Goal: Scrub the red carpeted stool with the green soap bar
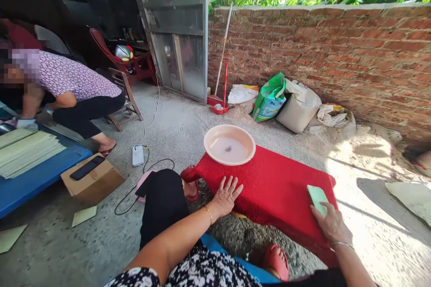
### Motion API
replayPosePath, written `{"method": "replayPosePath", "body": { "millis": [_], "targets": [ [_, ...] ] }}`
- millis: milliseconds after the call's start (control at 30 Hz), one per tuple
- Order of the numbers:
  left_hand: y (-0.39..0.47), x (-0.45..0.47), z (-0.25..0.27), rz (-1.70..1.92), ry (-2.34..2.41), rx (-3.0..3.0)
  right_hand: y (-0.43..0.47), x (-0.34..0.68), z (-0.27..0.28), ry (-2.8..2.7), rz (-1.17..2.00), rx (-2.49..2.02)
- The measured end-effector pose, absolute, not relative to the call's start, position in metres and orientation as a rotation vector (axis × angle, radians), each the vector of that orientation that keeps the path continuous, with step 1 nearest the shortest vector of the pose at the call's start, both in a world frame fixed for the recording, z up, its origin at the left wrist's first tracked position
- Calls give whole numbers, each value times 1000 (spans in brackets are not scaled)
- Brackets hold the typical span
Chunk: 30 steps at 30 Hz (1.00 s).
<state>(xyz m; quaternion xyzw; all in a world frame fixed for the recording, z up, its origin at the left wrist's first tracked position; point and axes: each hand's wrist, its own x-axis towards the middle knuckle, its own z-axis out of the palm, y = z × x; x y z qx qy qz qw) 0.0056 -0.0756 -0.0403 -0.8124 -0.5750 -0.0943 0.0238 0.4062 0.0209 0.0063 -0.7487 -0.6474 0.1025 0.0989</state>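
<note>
My left hand (225, 197) lies flat on the near edge of a red cloth (272, 179), fingers spread, holding nothing. The cloth covers a low bench or table in front of me. Toward its right end my right hand (332, 224) grips the near end of a light green rectangular piece (317, 196) with rounded corners; its exact kind is unclear. The piece rests on the cloth. A pale pink basin (206, 145) with cloudy liquid stands at the cloth's far left corner, beyond my left hand. A small dark patch shows in its middle.
At the left, a person (74, 71) bends beside a blue table (40, 188) with stacked pale green sheets (27, 152). A cardboard box (101, 179) bears a phone (87, 167). Cables and a white power strip (138, 156) lie on the floor. Sacks (298, 110) line the brick wall.
</note>
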Motion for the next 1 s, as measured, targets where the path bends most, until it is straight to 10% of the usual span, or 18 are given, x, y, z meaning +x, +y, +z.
{"method": "replayPosePath", "body": {
  "millis": [1000],
  "targets": [
    [-63,-11,-9,-332,-1710,-2645,-42,338,13,-2033,95,-1860]
  ]
}}
